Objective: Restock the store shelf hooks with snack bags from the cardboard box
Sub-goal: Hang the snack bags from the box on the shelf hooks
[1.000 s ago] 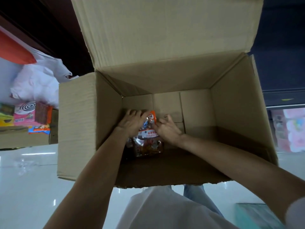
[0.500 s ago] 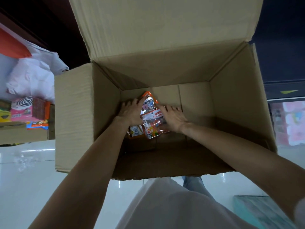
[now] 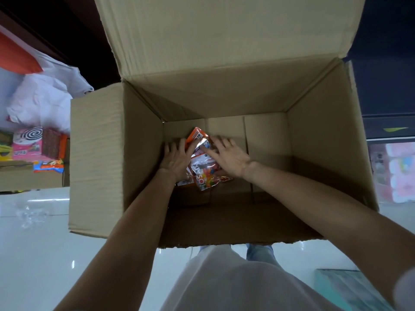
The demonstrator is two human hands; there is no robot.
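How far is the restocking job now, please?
Done: the cardboard box stands open. In hand: the left hand and right hand gather the snack bags at its bottom. Left: lifting them out and hanging them; no shelf hooks are in view.

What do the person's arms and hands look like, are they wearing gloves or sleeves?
No gloves: the left hand and right hand are both bare. The forearms are bare too, with no watch or bracelet showing. A bit of pale sleeve shows at the right arm's upper end, matching the light top.
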